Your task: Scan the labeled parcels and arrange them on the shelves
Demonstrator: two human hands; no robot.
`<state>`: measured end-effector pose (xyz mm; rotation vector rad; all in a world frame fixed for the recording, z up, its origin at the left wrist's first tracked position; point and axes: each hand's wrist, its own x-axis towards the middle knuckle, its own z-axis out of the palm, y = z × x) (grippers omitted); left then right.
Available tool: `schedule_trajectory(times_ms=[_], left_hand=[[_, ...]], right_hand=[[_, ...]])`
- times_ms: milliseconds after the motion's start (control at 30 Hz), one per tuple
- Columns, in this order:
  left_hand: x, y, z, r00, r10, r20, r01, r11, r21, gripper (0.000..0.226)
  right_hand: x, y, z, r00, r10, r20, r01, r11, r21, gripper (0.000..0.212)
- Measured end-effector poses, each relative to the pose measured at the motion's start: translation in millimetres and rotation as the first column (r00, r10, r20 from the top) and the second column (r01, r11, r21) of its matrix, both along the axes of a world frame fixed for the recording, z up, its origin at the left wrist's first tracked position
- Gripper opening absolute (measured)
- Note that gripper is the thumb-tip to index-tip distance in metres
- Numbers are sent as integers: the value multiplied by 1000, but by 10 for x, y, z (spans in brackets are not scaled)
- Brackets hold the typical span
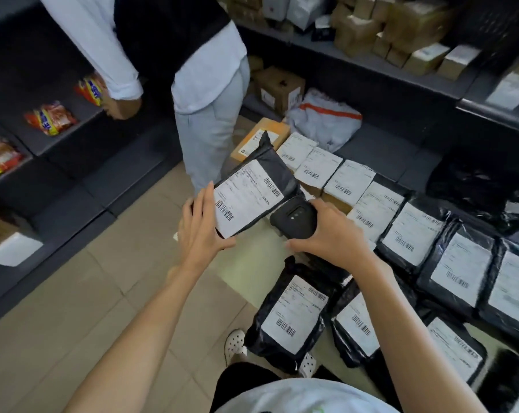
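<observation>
My left hand point(200, 225) holds a black poly-bag parcel point(252, 192) by its lower left corner, thumb under the edge; its white label with barcodes faces up. My right hand point(326, 234) grips a black handheld scanner point(294, 219) just right of the parcel's label. Both are held above the floor at chest level. Several more labeled black parcels point(294, 317) lie below and to the right in rows on a low shelf point(380, 153) and the floor.
Another person point(204, 84) stands close ahead, bent toward the dark left shelves point(58, 138) holding snack packets point(51, 117). Cardboard boxes point(359, 31) fill the upper right shelf. A brown box point(279, 87) and a grey bag point(323, 120) sit behind the parcel rows. Tiled floor point(88, 293) lies at left.
</observation>
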<state>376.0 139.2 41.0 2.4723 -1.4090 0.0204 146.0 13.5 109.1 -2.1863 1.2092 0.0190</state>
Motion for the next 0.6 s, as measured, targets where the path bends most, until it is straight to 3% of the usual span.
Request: schedule_trajectory(times_ms=[133, 333, 600], left_hand=[[105, -536, 394, 972, -214, 94, 221, 973, -72, 126], [203, -1101, 733, 856, -480, 195, 502, 860, -88, 112], [409, -1384, 805, 741, -637, 214, 660, 749, -55, 121]], right_hand=[[-20, -15, 308, 994, -106, 22, 107, 991, -74, 95], [69, 130, 665, 970, -240, 28, 241, 957, -164, 94], [287, 403, 789, 927, -374, 7, 364, 898, -247, 92]])
